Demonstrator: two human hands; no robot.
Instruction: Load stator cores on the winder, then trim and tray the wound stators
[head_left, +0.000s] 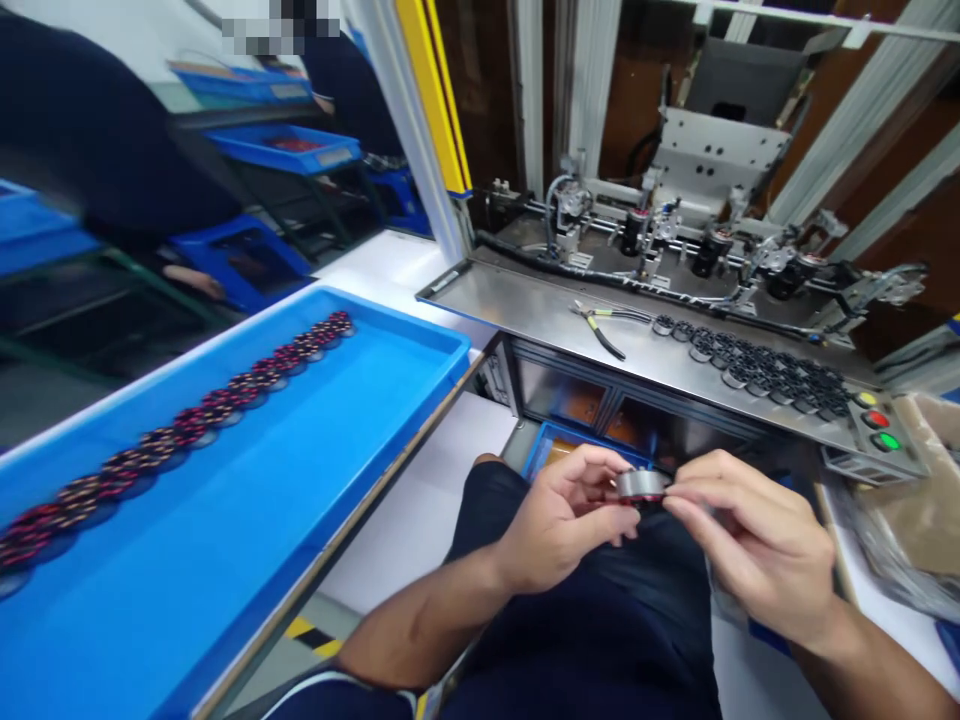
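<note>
My left hand (pixel 559 515) and my right hand (pixel 750 535) meet over my lap, both pinching a small round metal ring part (pixel 640 485) with dark red windings below it. The left fingers curl round its left side, the right fingertips grip its right edge. A row of several similar wound parts (pixel 180 425) lies along the far side of a big blue tray (pixel 225 560) to my left. More dark ring parts (pixel 757 365) lie in a cluster on the steel machine shelf (pixel 540 310) ahead.
Yellow-handled pliers (pixel 600 325) lie on the shelf. Red and green buttons (pixel 879 430) sit at its right end. The machine's fixtures (pixel 705 245) stand behind. Another person in dark clothes (pixel 97 130) sits at far left among blue bins.
</note>
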